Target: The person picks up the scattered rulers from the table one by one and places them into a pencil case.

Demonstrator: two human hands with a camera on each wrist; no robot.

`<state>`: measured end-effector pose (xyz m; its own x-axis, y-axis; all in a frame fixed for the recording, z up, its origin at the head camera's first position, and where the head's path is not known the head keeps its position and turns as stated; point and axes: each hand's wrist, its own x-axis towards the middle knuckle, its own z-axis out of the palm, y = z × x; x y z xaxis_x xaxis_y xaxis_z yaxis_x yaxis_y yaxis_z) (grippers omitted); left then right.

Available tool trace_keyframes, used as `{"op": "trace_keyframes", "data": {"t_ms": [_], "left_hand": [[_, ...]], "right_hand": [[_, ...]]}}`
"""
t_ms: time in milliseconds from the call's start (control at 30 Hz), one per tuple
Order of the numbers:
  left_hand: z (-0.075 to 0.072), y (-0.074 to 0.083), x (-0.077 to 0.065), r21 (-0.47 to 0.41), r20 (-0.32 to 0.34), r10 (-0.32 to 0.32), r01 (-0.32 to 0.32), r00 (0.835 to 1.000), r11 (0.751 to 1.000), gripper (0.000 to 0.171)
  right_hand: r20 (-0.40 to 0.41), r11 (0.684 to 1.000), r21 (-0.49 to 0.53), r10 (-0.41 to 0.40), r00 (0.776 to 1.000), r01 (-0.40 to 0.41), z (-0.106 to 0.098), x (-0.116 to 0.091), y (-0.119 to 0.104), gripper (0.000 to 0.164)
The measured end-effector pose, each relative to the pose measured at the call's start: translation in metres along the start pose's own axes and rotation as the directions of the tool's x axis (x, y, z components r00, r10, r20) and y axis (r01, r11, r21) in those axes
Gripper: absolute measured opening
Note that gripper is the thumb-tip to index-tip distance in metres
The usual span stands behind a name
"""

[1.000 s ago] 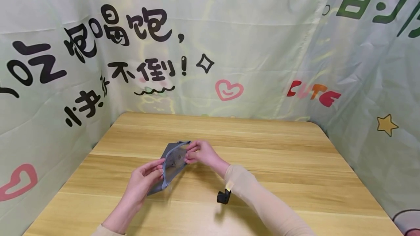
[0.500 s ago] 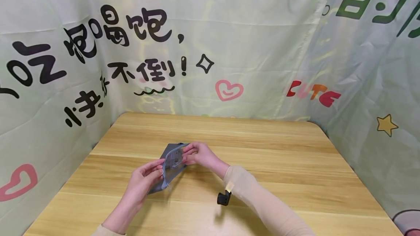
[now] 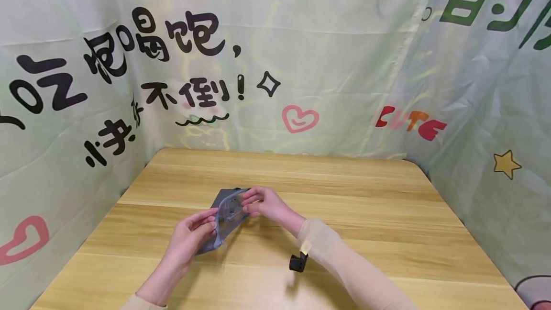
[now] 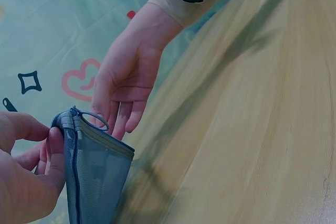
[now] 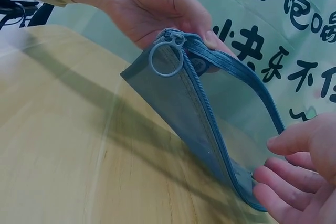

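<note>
A blue-grey see-through zip pouch [image 3: 230, 214] stands tilted over the left-middle part of the table, its zipped mouth spread apart. My left hand [image 3: 189, 238] pinches the near end of its rim between thumb and fingers. In the right wrist view, a ring pull [image 5: 167, 59] hangs at that end beside the left hand [image 5: 157, 3]. At the far end is my right hand [image 3: 267, 204]; its fingers [image 5: 283, 184] reach loosely into the mouth and its thumb lies right at the rim. Faint printed marks show through the pouch's mesh.
A wooden table [image 3: 366, 214] lies under both hands. Printed cloth [image 3: 344, 71] hangs around its back and sides. A small black camera [image 3: 298, 263] sticks out from the right sleeve [image 3: 344, 257], low above the tabletop.
My right fingers first drew a little left into the mouth, then back right. Printed marks came into clearer view through the mesh. The left hand keeps its grip, shifting slightly right.
</note>
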<state>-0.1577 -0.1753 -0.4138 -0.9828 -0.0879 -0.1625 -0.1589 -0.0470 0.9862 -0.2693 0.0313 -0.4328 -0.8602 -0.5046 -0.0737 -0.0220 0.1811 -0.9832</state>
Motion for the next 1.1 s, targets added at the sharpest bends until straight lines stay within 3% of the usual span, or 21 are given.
{"op": "trace_keyframes", "data": {"t_ms": [600,1100], "left_hand": [[0.015,-0.006,0.01,0.031,0.026,0.028,-0.029,0.999,0.999,0.043],[0.036,-0.013,0.025,0.092,0.056,0.056,-0.061,0.997,0.994,0.045]], "right_hand": [[-0.069,0.993,-0.111,-0.051,0.996,0.043,-0.02,-0.011,0.006,0.04],[-0.151,0.996,-0.087,-0.045,0.988,0.032,-0.051,-0.03,0.005,0.035]]}}
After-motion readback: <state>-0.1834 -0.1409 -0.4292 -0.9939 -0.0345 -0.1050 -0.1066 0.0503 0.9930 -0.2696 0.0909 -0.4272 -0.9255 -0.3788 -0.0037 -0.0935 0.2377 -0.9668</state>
